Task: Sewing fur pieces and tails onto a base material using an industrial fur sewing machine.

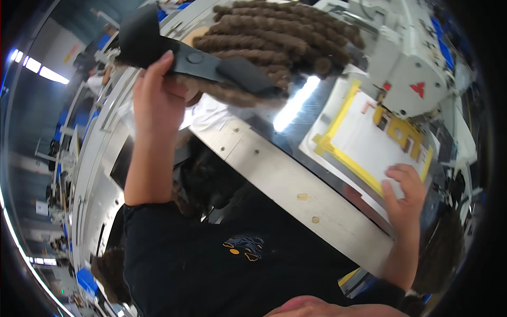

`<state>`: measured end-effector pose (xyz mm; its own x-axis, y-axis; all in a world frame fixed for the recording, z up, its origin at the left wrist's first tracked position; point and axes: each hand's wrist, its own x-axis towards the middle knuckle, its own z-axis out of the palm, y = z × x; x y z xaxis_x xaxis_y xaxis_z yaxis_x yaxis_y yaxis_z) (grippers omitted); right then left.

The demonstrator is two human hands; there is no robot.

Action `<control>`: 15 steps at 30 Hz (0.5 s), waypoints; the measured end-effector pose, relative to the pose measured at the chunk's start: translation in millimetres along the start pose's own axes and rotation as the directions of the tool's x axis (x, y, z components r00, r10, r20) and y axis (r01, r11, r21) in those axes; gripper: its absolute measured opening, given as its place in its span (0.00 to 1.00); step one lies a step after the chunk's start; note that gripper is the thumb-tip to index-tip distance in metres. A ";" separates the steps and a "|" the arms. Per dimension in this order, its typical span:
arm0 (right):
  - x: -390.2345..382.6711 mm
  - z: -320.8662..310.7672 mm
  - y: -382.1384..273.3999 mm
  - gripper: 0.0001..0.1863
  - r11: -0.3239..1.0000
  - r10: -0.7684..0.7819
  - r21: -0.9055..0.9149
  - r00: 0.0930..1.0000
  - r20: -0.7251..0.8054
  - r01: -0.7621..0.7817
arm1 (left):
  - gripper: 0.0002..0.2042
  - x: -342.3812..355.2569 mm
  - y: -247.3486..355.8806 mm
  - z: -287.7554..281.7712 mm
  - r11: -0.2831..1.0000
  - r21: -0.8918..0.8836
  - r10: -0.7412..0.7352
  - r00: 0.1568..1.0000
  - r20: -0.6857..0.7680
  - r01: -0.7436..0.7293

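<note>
1. Nearest the camera, at the lower edge, is the person's own dark shirt (227, 264) with a small printed emblem on the chest; both bare forearms rise from it.
2. The right hand (404, 193) lies low at the right, palm down, fingers spread and flat. It presses on the near corner of a white sheet (364, 142) and grips nothing.
3. That white sheet lies on the bench (285, 182), a bare metal surface running slantwise across the view. Yellow tape strips (338, 150) border the sheet along its near and left edges.
4. Just beyond the sheet stands a white sewing machine (409, 68); its head hangs over the far end of the sheet, where more yellow pieces sit under the needle area.
5. A bright strip of reflected light (296, 103) shows on the shiny bench top, left of the sheet.
6. The left hand (156, 100) is raised at the upper left, well apart from the right hand. Its fingers are curled shut around a black strap (211, 66), a flat band with a round stud on it.
7. The strap runs from a wide dark end at the upper left across to a mass of brown twisted locks (274, 42), touching them; whether it is fastened to them cannot be told.
8. Farthest off, at the left rim, lie rows of other workstations (79, 132) and ceiling lights, too small to make out.
</note>
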<state>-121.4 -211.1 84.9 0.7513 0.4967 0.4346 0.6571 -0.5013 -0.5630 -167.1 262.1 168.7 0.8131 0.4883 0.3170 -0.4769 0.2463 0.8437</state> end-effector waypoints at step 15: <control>-5.7 -18.5 -9.1 0.23 0.325 0.636 0.885 0.769 0.056 -0.333 | 0.31 -89.5 -151.2 134.9 0.972 0.059 -0.218 0.782 0.584 0.228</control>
<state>-130.6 -222.5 100.5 0.9927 0.1026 -0.0629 -0.0911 0.2985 -0.9501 -122.8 68.2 71.2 0.9348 -0.1613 0.3166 -0.2588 0.3014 0.9177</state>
